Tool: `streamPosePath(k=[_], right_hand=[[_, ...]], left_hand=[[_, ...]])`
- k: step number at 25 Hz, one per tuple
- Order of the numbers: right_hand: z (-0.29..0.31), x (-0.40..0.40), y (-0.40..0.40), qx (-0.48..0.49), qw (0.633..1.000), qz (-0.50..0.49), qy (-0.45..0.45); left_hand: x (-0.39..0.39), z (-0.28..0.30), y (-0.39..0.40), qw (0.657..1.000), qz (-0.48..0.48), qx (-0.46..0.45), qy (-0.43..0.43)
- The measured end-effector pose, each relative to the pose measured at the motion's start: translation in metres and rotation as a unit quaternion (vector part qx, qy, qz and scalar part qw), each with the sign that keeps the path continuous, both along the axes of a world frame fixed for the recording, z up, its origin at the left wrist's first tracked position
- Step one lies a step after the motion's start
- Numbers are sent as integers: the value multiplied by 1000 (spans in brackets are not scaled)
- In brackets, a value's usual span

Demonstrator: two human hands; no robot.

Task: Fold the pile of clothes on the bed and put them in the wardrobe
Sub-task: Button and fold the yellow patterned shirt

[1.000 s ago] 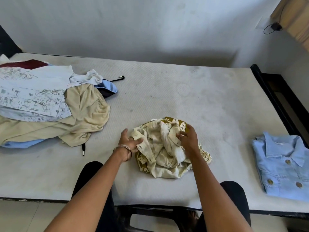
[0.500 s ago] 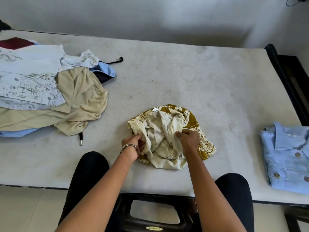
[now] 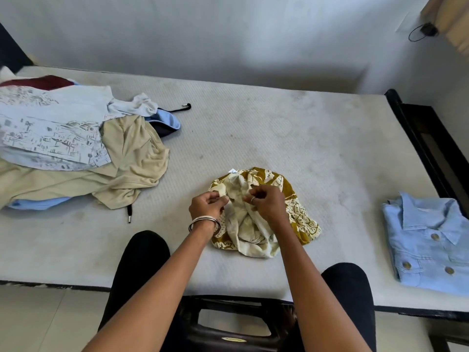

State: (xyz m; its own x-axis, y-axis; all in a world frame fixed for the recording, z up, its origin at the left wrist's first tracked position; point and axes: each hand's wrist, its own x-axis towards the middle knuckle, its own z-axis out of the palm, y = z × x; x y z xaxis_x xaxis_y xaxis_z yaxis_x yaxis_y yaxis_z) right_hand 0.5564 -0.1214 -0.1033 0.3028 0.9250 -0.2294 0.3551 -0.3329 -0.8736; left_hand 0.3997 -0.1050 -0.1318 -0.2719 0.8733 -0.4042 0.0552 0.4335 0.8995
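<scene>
A crumpled mustard-and-cream printed garment (image 3: 299,217) lies on the bed (image 3: 291,138) near its front edge. My left hand (image 3: 206,205), with bangles at the wrist, pinches a cream fold at the garment's left side. My right hand (image 3: 267,203) grips the cloth just to the right, fingers curled into it. An unfolded pile of clothes (image 3: 76,148) sits at the left: a printed white shirt, a beige top, pale blue pieces and something maroon. A folded light blue shirt (image 3: 431,242) lies at the right edge.
A white wall runs behind the bed. The dark bed frame (image 3: 426,138) shows along the right side. My knees in black trousers and a black stool (image 3: 228,329) are at the bed's front edge, over a pale tiled floor. A black cord (image 3: 177,109) pokes from the pile.
Both hands have drawn closer together on top of the printed garment and now pinch its cream folds. The camera view has shifted slightly.
</scene>
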Motion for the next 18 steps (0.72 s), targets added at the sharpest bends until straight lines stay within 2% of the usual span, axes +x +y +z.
streamPosePath(k=[3, 4, 7, 9, 11, 16, 18], right_hand=[[3, -14, -6, -20, 996, 19, 79], [3, -17, -9, -18, 998, 15, 55], [-2, -21, -15, 41, 987, -12, -152], [-6, -26, -19, 90, 971, -34, -220], [-5, -32, -20, 116, 975, -41, -187], [-8, -28, -24, 63, 995, -79, 25], [-10, -25, -26, 54, 994, -80, 59]], left_hand=[[12, 11, -8, 999, -33, 21, 7], [15, 14, -11, 999, -36, 22, 8], [19, 16, -17, 999, -37, 12, -10], [21, 16, -20, 999, -29, -5, -28], [23, 16, -21, 999, -22, -17, -42], [25, 19, -23, 995, 10, -30, -90], [24, 22, -22, 995, 7, -26, -101]])
